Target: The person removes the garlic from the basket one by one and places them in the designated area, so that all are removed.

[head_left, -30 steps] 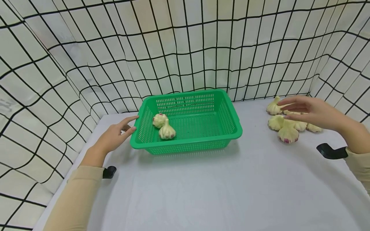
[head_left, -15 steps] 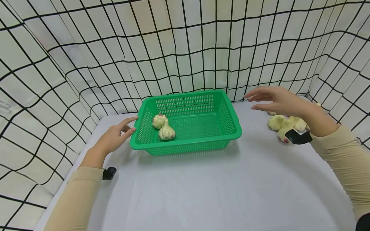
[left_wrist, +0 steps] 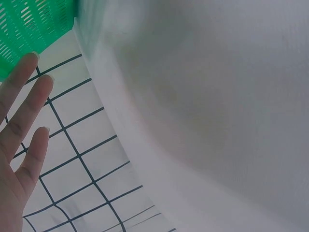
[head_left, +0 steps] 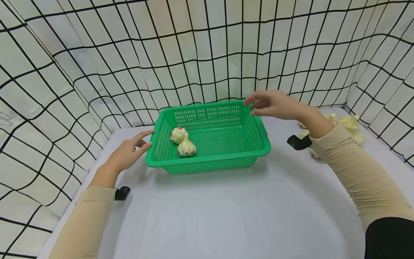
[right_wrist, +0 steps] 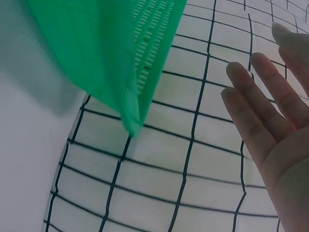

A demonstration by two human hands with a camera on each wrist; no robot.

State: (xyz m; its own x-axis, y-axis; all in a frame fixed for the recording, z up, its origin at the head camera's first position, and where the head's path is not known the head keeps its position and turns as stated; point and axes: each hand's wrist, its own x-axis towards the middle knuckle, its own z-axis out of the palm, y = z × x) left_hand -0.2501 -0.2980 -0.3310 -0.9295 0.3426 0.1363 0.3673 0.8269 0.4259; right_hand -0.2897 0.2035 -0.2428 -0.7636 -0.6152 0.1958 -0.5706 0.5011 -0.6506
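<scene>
A green perforated plastic basket (head_left: 210,160) stands on the white table, with two garlic bulbs (head_left: 187,146) together in its left part. My left hand (head_left: 129,153) is at the basket's left end, fingertips right at the rim, fingers relaxed. In the left wrist view the fingers (left_wrist: 29,108) look spread and fairly straight beside the basket wall (left_wrist: 36,24). Over the back right corner of the basket hovers my right hand (head_left: 275,104). The right wrist view shows its palm (right_wrist: 289,169) bare and its fingers loosely extended, with nothing held.
Several more garlic bulbs (head_left: 350,124) lie at the back right of the table (head_left: 226,208), partly hidden behind the right forearm. White walls with black netting (head_left: 213,57) enclose the back and sides.
My right hand has moved left, from above the garlic pile to the basket's back right corner, with nothing in it. The left hand and the basket stay in place.
</scene>
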